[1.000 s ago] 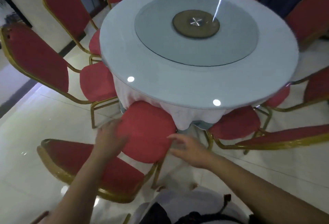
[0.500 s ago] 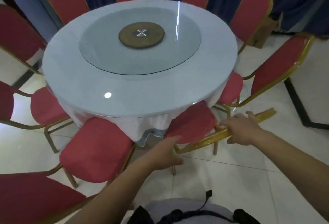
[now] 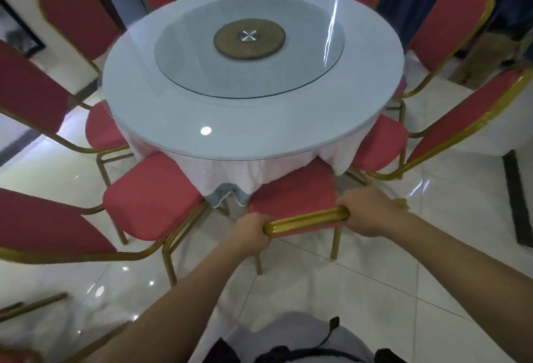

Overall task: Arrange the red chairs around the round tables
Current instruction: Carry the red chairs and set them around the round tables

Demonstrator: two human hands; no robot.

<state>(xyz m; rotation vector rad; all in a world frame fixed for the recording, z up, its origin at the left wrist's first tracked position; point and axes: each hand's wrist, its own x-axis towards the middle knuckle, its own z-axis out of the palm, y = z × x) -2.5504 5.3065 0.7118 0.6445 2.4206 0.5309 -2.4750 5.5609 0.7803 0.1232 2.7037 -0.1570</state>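
A red chair [image 3: 291, 192] with a gold frame stands right in front of me, its seat partly under the white cloth of the round table [image 3: 253, 120]. My left hand [image 3: 249, 231] grips the left end of the chair's gold top rail. My right hand [image 3: 367, 209] grips the rail's right end. Seen from above, the backrest shows only as the gold bar between my hands. A glass turntable [image 3: 248, 51] with a brown hub lies on the tabletop.
Several more red chairs ring the table; the nearest are at the left [image 3: 153, 198] and the right [image 3: 380, 143]. Blue curtains hang behind. The floor [image 3: 375, 290] is glossy white tile, with a dark strip at the far right.
My left hand has come up and taken hold of the chair's top rail beside my right hand. The chair now stands squarer to me, with its seat further under the tablecloth.
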